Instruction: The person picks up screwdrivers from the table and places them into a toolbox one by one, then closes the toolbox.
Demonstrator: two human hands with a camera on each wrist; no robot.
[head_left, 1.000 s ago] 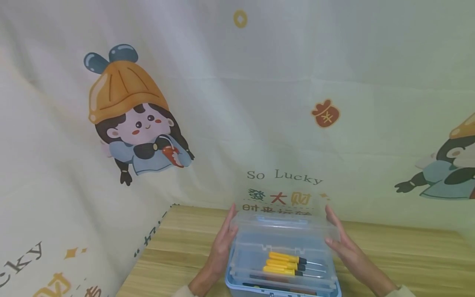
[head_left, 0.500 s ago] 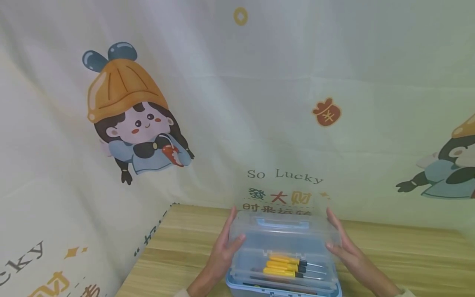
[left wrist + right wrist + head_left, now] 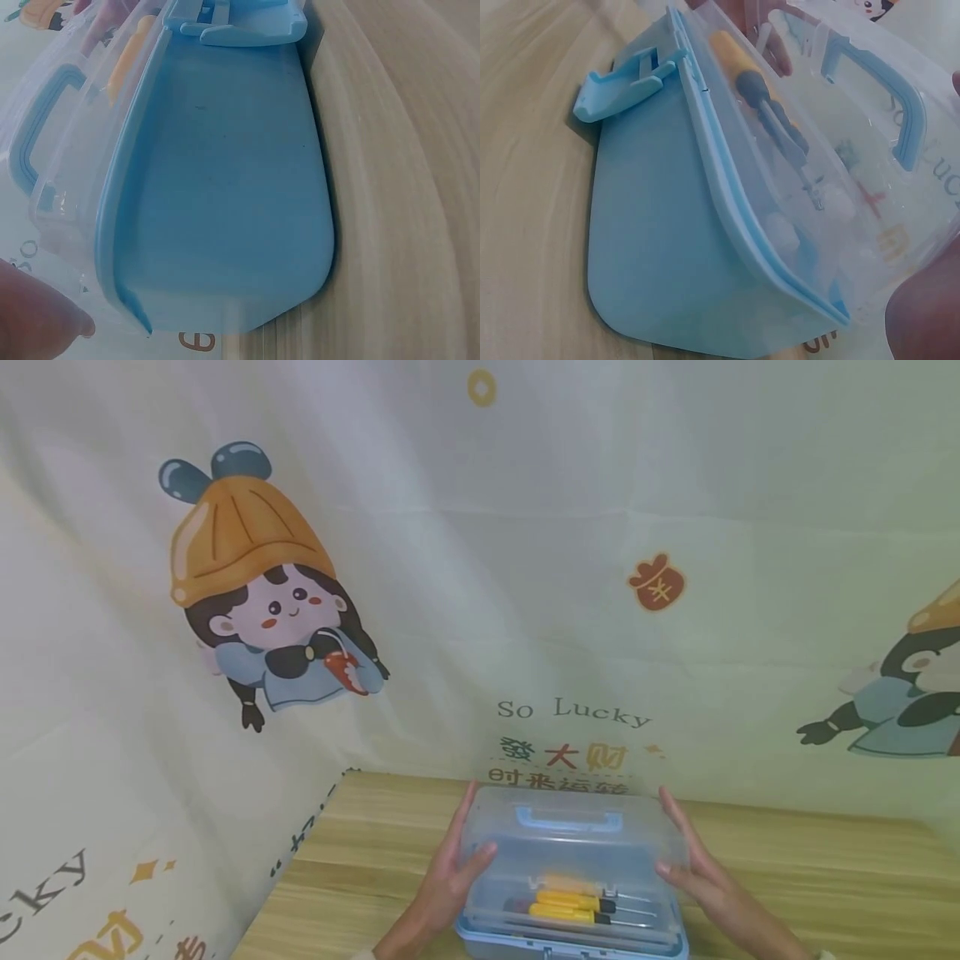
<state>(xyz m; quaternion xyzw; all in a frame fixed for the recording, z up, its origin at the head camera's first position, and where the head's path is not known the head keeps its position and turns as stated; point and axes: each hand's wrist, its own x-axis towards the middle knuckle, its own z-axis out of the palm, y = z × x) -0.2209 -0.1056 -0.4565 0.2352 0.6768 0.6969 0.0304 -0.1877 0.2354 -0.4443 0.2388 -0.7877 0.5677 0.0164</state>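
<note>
Two hands hold the ends of a clear plastic lid on a light-blue toolbox. The left hand grips the lid's left end, thumb on the near side and fingers stretched behind. At the opposite end the right hand does likewise. The lid stands tilted, partly raised above the box. Several yellow-handled screwdrivers lie inside, seen through clear plastic. A blue carry handle sits on the lid. In the wrist views, a blue latch hangs folded out from the box front.
The box stands on a wood-grain table. Behind and to the left hangs a pale printed cloth with cartoon figures and lettering; it reaches the table's back edge.
The lid has swung down toward the near side, so its handle shows more fully and it covers more of the screwdrivers. Both hands have moved with it, keeping their hold.
</note>
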